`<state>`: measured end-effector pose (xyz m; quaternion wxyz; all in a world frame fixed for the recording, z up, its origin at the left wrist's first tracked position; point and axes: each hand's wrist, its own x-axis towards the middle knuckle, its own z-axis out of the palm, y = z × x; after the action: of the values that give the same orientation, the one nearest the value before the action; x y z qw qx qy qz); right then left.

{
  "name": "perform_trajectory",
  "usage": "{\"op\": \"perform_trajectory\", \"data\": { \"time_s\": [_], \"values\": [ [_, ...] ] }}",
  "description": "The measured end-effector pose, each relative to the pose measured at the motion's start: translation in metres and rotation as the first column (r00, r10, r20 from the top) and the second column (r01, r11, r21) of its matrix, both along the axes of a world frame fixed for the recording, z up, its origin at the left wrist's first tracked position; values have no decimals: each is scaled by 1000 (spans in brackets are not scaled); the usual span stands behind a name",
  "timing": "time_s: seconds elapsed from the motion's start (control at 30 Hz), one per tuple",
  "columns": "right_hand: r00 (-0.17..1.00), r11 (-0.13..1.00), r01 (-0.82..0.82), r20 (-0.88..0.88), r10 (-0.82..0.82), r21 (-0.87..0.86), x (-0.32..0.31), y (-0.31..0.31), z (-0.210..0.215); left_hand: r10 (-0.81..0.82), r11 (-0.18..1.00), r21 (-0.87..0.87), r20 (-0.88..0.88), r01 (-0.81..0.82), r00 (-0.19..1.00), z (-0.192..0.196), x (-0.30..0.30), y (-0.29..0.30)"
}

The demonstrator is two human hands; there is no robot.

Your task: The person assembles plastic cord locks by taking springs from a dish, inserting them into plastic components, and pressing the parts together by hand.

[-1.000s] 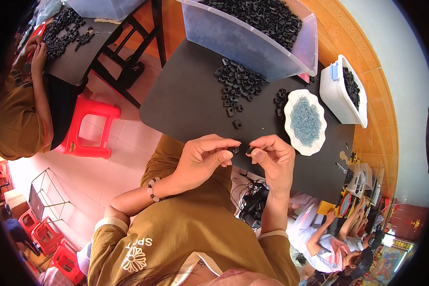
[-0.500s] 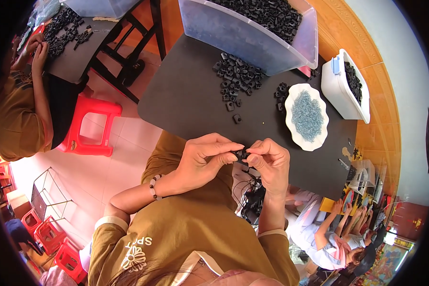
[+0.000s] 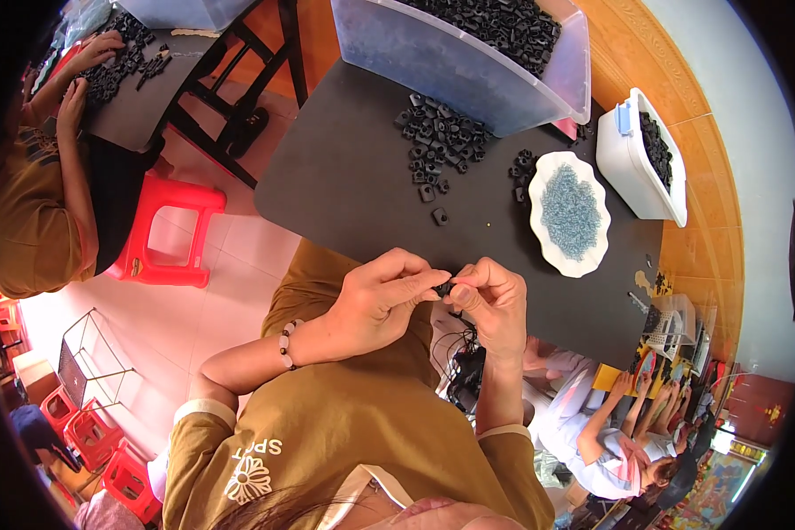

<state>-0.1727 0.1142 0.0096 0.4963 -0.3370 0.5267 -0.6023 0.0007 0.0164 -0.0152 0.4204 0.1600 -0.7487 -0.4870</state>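
Both of my hands meet just in front of the table edge, over my lap. My left hand [image 3: 387,299] pinches a small black plastic piece [image 3: 443,288] between thumb and fingertips. From the other side my right hand [image 3: 493,299] closes thumb and forefinger on the same piece. Fingers cover most of it, so its full shape is hidden. Beyond my hands, a single black plastic part [image 3: 440,216] lies apart from a heap of similar parts [image 3: 442,146]. A white scalloped dish [image 3: 545,238] to the right holds many tiny bluish clear pieces [image 3: 570,212].
On the dark table [image 3: 327,168] stand a large clear bin [image 3: 450,75] of black parts and a white tub [image 3: 618,168]. At far left a co-worker's hand [image 3: 97,51] is at another pile, near a red stool [image 3: 172,234]. More people [image 3: 592,442] sit lower right.
My right hand has shifted slightly left, with the fingertips of both hands closer around the piece. The co-worker's hands have separated, one reaching over the black parts.
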Motion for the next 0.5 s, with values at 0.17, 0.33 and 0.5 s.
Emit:
{"op": "perform_trajectory", "data": {
  "time_s": [0.17,0.33,0.5],
  "values": [
    [1000,1000,15,-17,-15,-4,3,3,4,-13,991,-133,13,15,1000,2,3,-1],
    [998,999,34,-52,-35,-18,11,2,15,9,963,-268,16,-5,1000,11,3,-1],
    [979,993,104,-182,-93,51,18,-4,21,56,949,-312,22,-46,998,9,0,-2]
  ]
}}
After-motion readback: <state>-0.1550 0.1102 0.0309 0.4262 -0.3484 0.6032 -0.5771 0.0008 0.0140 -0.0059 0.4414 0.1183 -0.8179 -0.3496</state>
